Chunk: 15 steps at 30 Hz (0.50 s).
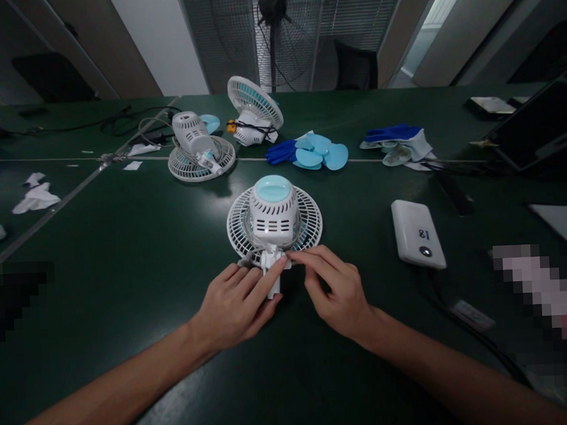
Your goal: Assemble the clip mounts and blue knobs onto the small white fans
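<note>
Three white round-grilled plastic fans (274,214); green desk (125,244) open either side — left hand (235,301) pinches the nearest's white plastic bracket (273,287); right hand (339,291) at its edge, grip unclear.

Overall illumination is found dim, with the upper corners sunk in shadow. Light is admitted through the window blinds (350,21) in the background and through a brighter opening (432,24) at upper right. Diffuse glare is recorded on the dark green worktop (178,392), at lower left and beside the nearest white fan (274,219). A pale wall section (158,42) is tilted by wide-angle distortion. Fine detail is softened throughout; parts of both side edges are obscured by coarse pixel blocks (545,289)
</note>
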Tool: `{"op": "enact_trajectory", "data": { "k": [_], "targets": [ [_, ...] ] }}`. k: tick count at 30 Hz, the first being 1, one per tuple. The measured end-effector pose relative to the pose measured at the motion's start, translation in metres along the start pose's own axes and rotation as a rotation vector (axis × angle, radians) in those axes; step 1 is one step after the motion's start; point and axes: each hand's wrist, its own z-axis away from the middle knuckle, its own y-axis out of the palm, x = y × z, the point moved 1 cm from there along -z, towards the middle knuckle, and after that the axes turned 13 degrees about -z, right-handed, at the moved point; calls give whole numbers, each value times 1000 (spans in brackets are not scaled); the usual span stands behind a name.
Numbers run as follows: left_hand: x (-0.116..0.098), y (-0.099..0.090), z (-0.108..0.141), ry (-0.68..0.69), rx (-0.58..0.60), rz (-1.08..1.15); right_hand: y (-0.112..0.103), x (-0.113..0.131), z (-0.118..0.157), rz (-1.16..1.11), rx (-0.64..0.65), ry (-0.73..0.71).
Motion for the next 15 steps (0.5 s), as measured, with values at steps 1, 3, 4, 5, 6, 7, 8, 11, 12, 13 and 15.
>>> {"op": "enact_trajectory", "data": {
  "k": [1,3,4,5,6,7,8,11,12,13,15],
  "targets": [
    [0,0,0,3,1,1,1,-1,-1,1,4,17],
    [0,0,1,7,4,2,1,-2,-3,0,27,35],
    [0,0,1,7,5,-2,2,-3,-3,-5,42,38],
    [-1,0,1,7,3,-5,2,-4,-4,-12,56,38],
    [-1,0,0,8,-1,-7,2,-4,-4,-19,70,40],
    [-1,0,0,9,-4,-8,2,-4,-4,-26,83,43],
    [-1,0,0,10,-9,-8,2,-4,-4,-28,89,45],
    [-1,1,-1,10,-12,-2,0,-1,-2,-28,35,38],
    [0,1,0,8,-9,-1,-1,0,-2,-34,-2,27],
    [0,1,0,8,-6,-1,-2,1,-1,-41,-32,10],
    [0,2,0,11,0,-3,-3,2,0,-49,-46,-32]
  ]
}}
